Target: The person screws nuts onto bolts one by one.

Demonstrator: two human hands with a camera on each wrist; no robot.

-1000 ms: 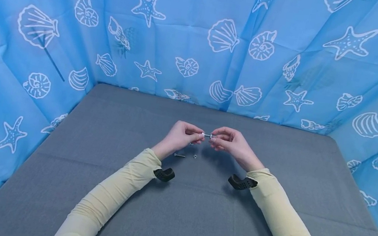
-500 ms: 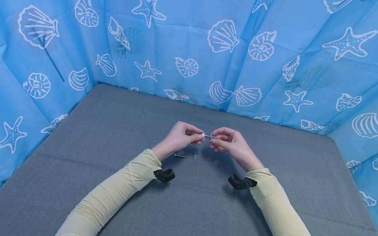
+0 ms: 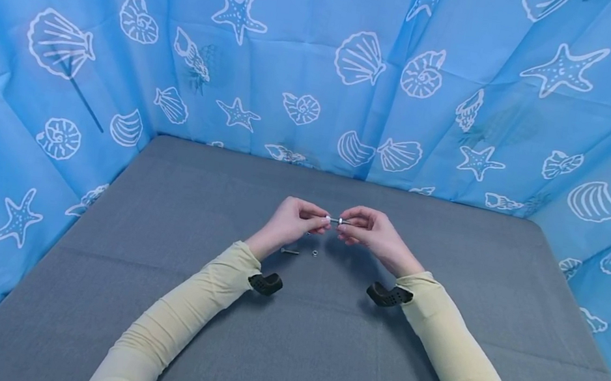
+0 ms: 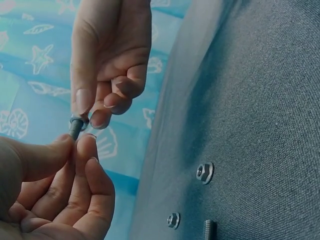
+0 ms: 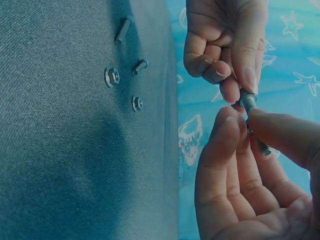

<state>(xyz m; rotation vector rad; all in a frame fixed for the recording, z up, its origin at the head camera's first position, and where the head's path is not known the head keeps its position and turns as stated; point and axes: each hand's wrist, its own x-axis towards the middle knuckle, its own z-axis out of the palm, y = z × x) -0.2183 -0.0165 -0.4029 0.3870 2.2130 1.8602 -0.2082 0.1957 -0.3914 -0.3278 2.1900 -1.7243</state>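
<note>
Over the back middle of the table, my left hand (image 3: pixel 291 223) pinches the head end of a metal bolt (image 5: pixel 251 104) between thumb and fingers. From the other side, my right hand (image 3: pixel 373 230) pinches a nut (image 4: pixel 76 121) that sits around the bolt's shank. In the right wrist view the bolt's threaded end (image 5: pixel 265 149) sticks out past the right thumb. Most of the nut is hidden by the right fingertips. The hands face each other, with a short stretch of shank showing between them.
On the grey cloth-covered table (image 3: pixel 311 349) below lie a flanged nut (image 5: pixel 112 77), a second nut (image 5: pixel 137 103), a bolt (image 5: pixel 124 30) and another bolt (image 5: pixel 140 67). A blue curtain (image 3: pixel 302 52) with shell prints hangs behind the table and along its sides.
Both hands stay almost in place, the right one shifting very slightly left. The nut at the right fingertips catches the light differently. The loose parts on the table have not moved.
</note>
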